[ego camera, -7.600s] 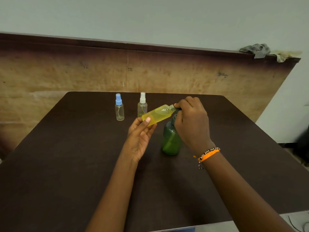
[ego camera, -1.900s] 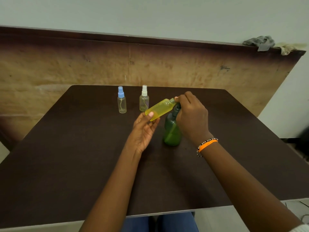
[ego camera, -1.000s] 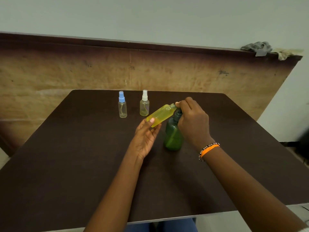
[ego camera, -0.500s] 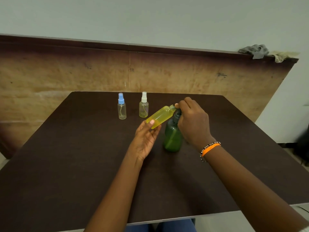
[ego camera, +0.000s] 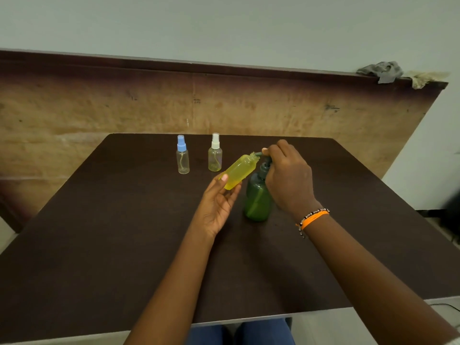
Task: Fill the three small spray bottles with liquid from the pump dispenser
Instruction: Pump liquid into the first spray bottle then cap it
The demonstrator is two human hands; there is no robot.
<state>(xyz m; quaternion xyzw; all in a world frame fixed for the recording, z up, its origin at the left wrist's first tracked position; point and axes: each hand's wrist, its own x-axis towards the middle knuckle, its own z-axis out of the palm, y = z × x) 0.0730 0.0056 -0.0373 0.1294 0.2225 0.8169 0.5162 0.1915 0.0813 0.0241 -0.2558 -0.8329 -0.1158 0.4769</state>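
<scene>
My left hand (ego camera: 217, 202) holds a small yellow bottle (ego camera: 239, 172) by its base, tilted, with its open neck up against the nozzle of the green pump dispenser (ego camera: 257, 197). The dispenser stands on the dark table (ego camera: 99, 232). My right hand (ego camera: 288, 178) rests over the pump head, its fingers curled on it. Behind them stand two capped spray bottles, upright: a clear one with a blue cap (ego camera: 183, 155) and a clear one with a white cap (ego camera: 215, 153). The white-capped one shows a little yellowish liquid at its bottom.
A worn wooden panel (ego camera: 124, 108) runs behind the table's far edge. A grey rag (ego camera: 382, 70) lies on top of the panel at the right. My knees (ego camera: 239, 332) show below the table's near edge.
Both hands keep their hold on the yellow bottle and the pump head. Only the camera view shifts a little.
</scene>
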